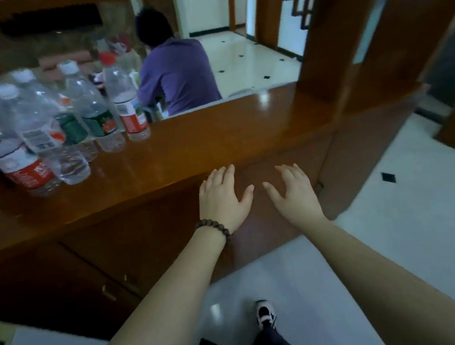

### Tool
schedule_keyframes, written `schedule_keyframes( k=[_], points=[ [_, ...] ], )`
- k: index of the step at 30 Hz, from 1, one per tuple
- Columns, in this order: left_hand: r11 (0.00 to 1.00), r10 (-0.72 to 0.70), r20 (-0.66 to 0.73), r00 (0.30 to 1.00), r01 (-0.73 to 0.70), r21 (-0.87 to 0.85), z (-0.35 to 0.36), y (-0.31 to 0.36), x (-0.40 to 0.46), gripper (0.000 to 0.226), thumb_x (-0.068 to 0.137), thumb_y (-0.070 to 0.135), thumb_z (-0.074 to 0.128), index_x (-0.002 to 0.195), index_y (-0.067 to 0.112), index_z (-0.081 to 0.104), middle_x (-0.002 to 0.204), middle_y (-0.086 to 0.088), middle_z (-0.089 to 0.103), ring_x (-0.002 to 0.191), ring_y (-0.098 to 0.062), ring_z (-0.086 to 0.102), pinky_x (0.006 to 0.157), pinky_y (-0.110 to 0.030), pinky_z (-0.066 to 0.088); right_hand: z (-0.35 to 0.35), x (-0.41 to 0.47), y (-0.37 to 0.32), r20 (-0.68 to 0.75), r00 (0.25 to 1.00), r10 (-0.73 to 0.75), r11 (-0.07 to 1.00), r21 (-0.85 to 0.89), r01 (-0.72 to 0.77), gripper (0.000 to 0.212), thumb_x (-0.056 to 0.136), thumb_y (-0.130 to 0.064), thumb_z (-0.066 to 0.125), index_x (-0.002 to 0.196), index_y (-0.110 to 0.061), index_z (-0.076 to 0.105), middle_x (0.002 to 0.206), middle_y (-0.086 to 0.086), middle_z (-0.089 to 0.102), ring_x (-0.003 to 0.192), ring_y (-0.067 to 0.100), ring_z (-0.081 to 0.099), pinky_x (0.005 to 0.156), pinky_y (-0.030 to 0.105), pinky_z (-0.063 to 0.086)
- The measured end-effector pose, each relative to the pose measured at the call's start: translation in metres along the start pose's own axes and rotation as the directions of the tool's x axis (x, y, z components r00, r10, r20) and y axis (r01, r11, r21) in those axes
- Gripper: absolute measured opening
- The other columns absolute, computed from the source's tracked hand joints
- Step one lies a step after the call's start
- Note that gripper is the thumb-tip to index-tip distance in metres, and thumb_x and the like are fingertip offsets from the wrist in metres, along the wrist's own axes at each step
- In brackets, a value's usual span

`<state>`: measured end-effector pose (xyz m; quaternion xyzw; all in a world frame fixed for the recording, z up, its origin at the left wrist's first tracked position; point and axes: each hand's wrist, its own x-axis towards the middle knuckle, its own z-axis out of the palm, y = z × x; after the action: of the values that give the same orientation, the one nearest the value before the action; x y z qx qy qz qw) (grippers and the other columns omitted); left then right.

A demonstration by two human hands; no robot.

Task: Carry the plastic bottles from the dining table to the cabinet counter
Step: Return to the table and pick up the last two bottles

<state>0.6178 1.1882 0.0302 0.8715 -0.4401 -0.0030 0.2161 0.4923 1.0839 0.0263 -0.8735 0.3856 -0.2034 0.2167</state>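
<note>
Several clear plastic bottles stand in a cluster at the left of the brown wooden cabinet counter (218,135). Among them are a red-capped bottle with a red label (124,98), a white-capped bottle with a green label (90,106) and a large red-labelled bottle (18,157) nearest me. My left hand (222,197), with a bead bracelet at the wrist, and my right hand (292,192) are held out side by side in front of the counter's front edge. Both have straight spread fingers and hold nothing. They are well to the right of the bottles.
A mirror behind the counter reflects a person in a purple shirt (176,76) and more bottles. Cabinet doors with metal handles (108,292) sit below the counter. A wooden pillar (328,57) stands at the right. Pale tiled floor (387,242) lies to the right and under me.
</note>
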Motion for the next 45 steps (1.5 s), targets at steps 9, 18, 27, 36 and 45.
schedule_keyframes(
  k=[9, 18, 27, 36, 45],
  points=[
    [0.898, 0.439, 0.215, 0.873, -0.416, -0.143, 0.080, 0.175, -0.043, 0.066, 0.092, 0.056, 0.038, 0.147, 0.020, 0.030, 0.154, -0.002, 0.032, 0.144, -0.020, 0.021, 0.118, -0.043, 0.017, -0.108, -0.136, 0.145, -0.263, 0.846, 0.464, 0.876, -0.005, -0.482, 0.060, 0.094, -0.047, 0.047, 0.142, -0.013, 0.038, 0.150, 0.006, 0.038, 0.145, 0.024, 0.018, 0.117, 0.040, 0.019],
    [0.616, 0.787, 0.324, 0.525, -0.706, -0.349, 0.145, 0.366, -0.157, 0.068, 0.091, 0.052, 0.043, 0.147, 0.016, 0.031, 0.152, -0.003, 0.033, 0.142, -0.021, 0.023, 0.117, -0.040, 0.016, -0.210, -0.316, 0.240, -0.498, 0.454, 0.739, 0.579, 0.124, -0.806, 0.058, 0.095, -0.044, 0.047, 0.143, -0.013, 0.037, 0.150, 0.005, 0.036, 0.145, 0.021, 0.018, 0.117, 0.035, 0.016],
    [0.329, 0.933, 0.297, 0.202, -0.813, -0.481, 0.184, 0.529, -0.311, 0.067, 0.090, 0.052, 0.045, 0.146, 0.018, 0.031, 0.151, -0.002, 0.034, 0.142, -0.021, 0.022, 0.117, -0.039, 0.014, -0.285, -0.493, 0.311, -0.579, 0.084, 0.811, 0.290, 0.273, -0.917, 0.055, 0.095, -0.040, 0.049, 0.141, -0.012, 0.040, 0.147, 0.007, 0.040, 0.142, 0.024, 0.025, 0.116, 0.036, 0.018],
    [0.151, 0.973, 0.230, 0.029, -0.831, -0.535, 0.212, 0.655, -0.431, 0.066, 0.090, 0.053, 0.045, 0.145, 0.018, 0.033, 0.150, -0.002, 0.035, 0.142, -0.020, 0.024, 0.116, -0.037, 0.015, -0.354, -0.625, 0.367, -0.599, -0.108, 0.793, 0.143, 0.356, -0.924, 0.054, 0.095, -0.039, 0.050, 0.140, -0.010, 0.041, 0.145, 0.007, 0.043, 0.140, 0.023, 0.027, 0.114, 0.032, 0.018],
    [0.023, 0.972, 0.204, -0.115, -0.820, -0.572, 0.227, 0.747, -0.511, 0.069, 0.091, 0.055, 0.042, 0.148, 0.020, 0.028, 0.153, -0.002, 0.031, 0.144, -0.019, 0.019, 0.117, -0.038, 0.014, -0.405, -0.712, 0.406, -0.590, -0.274, 0.760, 0.029, 0.452, -0.892, 0.055, 0.095, -0.038, 0.049, 0.142, -0.011, 0.038, 0.150, 0.009, 0.036, 0.144, 0.023, 0.019, 0.117, 0.033, 0.013]
  ],
)
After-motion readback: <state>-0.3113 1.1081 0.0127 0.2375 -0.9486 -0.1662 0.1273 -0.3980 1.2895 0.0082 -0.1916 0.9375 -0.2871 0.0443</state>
